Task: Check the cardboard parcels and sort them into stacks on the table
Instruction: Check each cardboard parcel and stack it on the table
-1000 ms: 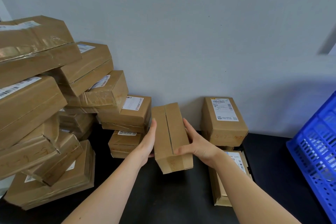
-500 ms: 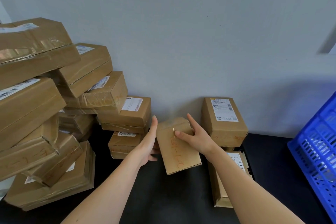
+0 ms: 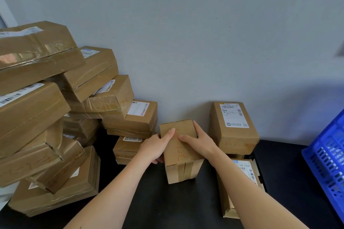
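Note:
I hold a small cardboard parcel [image 3: 183,161] with both hands near the middle of the black table [image 3: 152,201]. Its upper face carries orange handwriting and its near end is taped. My left hand [image 3: 155,147] grips its left side with the thumb laid on top. My right hand [image 3: 200,143] grips the right side, fingers across the top. A tall pile of several brown parcels [image 3: 46,113] leans at the left. Two parcels with white labels [image 3: 130,117] are stacked just left of my hands.
A labelled parcel [image 3: 233,128] stands against the grey wall at the right, on top of another labelled one [image 3: 240,188] lying by my right forearm. A blue plastic crate [image 3: 327,163] fills the right edge. Bare black tabletop lies between my forearms.
The parcel in my hands has been rolled over: first a face with the taped seam showed, now the face with orange writing is up. Both hands shifted their hold on it.

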The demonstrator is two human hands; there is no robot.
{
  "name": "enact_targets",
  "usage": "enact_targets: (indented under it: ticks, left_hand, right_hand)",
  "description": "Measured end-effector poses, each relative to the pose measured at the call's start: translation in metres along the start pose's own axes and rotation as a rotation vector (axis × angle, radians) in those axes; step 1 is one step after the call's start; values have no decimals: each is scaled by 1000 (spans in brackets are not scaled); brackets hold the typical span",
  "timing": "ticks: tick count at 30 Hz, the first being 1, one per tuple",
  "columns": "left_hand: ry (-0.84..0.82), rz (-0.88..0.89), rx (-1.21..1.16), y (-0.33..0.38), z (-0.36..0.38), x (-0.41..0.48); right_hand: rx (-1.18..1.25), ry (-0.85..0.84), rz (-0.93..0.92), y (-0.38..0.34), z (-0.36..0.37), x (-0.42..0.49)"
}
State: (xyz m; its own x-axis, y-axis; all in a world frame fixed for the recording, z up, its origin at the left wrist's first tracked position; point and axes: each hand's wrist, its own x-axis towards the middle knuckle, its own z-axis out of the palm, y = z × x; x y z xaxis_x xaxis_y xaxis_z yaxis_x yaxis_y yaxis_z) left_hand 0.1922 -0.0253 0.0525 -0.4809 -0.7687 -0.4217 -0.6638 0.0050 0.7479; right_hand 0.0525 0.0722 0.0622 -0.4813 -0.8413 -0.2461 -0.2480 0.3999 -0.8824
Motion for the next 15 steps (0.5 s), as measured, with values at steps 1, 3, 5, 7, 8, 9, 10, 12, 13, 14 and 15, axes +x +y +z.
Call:
enact_targets:
  ticks: [1,3,5,7,8,9,10,12,13,14,15]
  left_hand:
    - [3,2,6,-1,0,1]
    - [7,14,8,-1,0,4]
    - [5,17,23,0,-2,9]
    - [-9,8,38,3,-2,14]
    - [-22,1,39,5,-2,18]
    - [-33,-8,39,6,-1,22]
    - [-42,-17,39,8,-1,25]
    - [-52,-31,38,10,-1,30]
    - [-56,-37,35,10,-1,33]
    - [-63,-41,30,9,-2,35]
    - [-70,-47,21,8,-2,36]
  right_hand:
    - [11,-2,4,1,1,2]
    - [22,-6,6,1,3,4]
    - [28,-14,9,2,5,8]
    - [49,1,14,3,6,11]
    - [55,16,14,3,6,13]
    - [51,30,12,4,5,14]
    - [43,39,10,4,5,16]
    - [26,42,11,4,4,20]
    - [22,40,11,4,5,23]
    - [20,37,9,4,5,25]
    - [17,33,6,3,6,26]
